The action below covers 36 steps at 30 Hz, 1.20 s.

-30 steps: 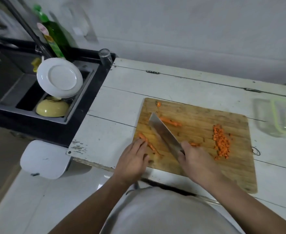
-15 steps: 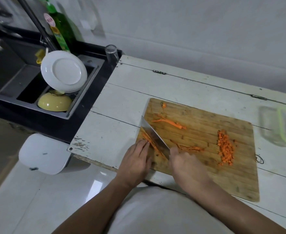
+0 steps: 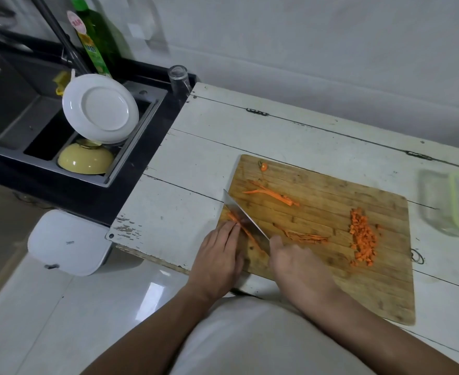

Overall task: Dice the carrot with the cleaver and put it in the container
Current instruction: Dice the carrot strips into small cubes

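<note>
The right hand [image 3: 296,263] grips the cleaver [image 3: 246,220] by the handle, which is hidden inside the fist. The blade runs away from the person towards the left edge of the cutting board [image 3: 331,266], with its edge down beside the carrot strips [image 3: 243,226] under the other hand. This placement suggests the blade is being used to line up or cut the strips at the near left corner.

The left hand [image 3: 217,255] rests flat on the board with its fingers extended, and the fingertips [image 3: 231,226] press on the strips. The straight fingers hold the strips steady and bundled beside the blade; they grasp nothing.

Two more groups of uncut strips lie on the board: one group [image 3: 274,194] towards the far side and another [image 3: 306,236] just right of the right hand. They appear to be set apart so that each bundle can be worked separately.

The pile of diced carrot [image 3: 363,240] sits on the right part of the board, well apart from the blade, on the side nearest the container [image 3: 436,201]. A small carrot end [image 3: 263,167] lies near the far left corner. The clear container stands on the white table [image 3: 304,136] to the right of the board. No carrot can be seen in it, though it is blurred. Judged from this, dicing is partly done and transfer has not begun.
</note>
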### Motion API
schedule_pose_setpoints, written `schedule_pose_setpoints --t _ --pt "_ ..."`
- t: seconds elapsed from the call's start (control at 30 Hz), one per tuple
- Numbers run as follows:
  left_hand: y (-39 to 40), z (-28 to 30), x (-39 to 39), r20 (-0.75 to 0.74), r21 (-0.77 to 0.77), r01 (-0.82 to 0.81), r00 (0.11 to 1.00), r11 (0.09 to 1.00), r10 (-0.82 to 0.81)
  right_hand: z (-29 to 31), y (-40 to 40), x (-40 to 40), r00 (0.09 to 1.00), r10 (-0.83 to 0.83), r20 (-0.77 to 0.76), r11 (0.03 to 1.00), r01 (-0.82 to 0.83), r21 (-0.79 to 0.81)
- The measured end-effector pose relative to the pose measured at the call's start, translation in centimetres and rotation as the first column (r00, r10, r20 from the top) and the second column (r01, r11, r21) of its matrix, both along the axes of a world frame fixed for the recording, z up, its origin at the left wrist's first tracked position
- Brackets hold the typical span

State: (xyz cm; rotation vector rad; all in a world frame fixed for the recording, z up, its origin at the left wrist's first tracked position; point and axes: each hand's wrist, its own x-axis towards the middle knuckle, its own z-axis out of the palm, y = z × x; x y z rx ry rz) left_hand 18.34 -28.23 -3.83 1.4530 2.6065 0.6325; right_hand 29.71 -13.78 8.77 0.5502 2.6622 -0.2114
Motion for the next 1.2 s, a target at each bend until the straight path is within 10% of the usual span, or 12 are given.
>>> schedule_pose_setpoints --t 1.2 --pt "0.6 -0.2 0.4 -0.009 -0.056 -0.018 1.000 0.998 0.018 0.1 0.0 0.0 0.997 -0.040 0.061 0.991 0.048 -0.128"
